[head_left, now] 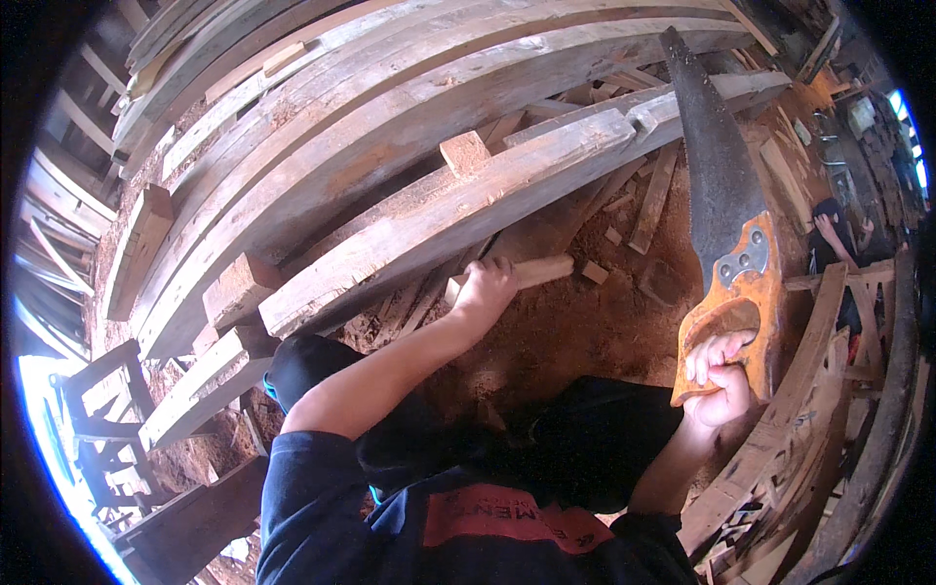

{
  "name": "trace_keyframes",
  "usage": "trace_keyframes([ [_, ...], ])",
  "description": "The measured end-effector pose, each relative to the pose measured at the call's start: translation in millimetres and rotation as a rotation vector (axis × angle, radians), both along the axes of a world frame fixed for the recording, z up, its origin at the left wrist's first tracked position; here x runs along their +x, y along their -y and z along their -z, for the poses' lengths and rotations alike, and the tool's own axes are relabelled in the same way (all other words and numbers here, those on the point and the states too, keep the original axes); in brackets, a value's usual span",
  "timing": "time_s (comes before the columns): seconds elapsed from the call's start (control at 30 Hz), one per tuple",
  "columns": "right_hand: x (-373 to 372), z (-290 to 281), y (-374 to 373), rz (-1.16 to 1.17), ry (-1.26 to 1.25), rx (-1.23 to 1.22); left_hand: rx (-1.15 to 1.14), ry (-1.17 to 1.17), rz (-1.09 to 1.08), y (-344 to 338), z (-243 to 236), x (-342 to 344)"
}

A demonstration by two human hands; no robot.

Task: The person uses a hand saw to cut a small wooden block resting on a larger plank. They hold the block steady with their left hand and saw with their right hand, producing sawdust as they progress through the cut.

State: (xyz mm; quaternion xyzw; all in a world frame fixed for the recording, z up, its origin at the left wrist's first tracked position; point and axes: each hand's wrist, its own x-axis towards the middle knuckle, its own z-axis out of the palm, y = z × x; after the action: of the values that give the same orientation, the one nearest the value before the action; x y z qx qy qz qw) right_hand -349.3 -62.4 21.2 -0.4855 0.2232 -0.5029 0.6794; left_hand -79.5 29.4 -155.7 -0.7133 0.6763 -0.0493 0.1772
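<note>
My right hand (720,375) is closed round the worn orange wooden handle of a handsaw (720,166). Its dark blade points up and away, with the teeth on the left edge. At the middle, my left hand (486,285) grips a short wooden stick (544,272), whose free end sticks out to the right. Just beyond that hand lies a long squared timber beam (448,214) set slantwise, with a notch cut near its far right part. The saw blade is raised and appears apart from the beam.
Long planks (390,107) lie stacked behind the beam. A small wood block (464,153) rests by the beam, and another block (239,289) stands at the left. Offcuts and sawdust cover the ground (604,317). Wooden frames (780,448) stand at the right, where another person (835,234) is partly visible.
</note>
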Motion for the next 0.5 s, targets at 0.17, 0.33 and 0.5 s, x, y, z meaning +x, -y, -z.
trace_keyframes([
  [0.17,7.4,3.1,-0.2,-0.035,-0.038,-0.013,0.175,-0.172,-0.023,0.3,14.5,2.5],
  [0.33,5.3,0.0,-2.6,0.000,-0.059,-0.018,0.321,-0.352,-0.102,5.9,-82.2,-10.4],
  [0.5,1.5,1.7,-1.5,-0.019,0.017,-0.022,-0.069,-0.572,-0.084,-16.4,-162.8,5.4],
])
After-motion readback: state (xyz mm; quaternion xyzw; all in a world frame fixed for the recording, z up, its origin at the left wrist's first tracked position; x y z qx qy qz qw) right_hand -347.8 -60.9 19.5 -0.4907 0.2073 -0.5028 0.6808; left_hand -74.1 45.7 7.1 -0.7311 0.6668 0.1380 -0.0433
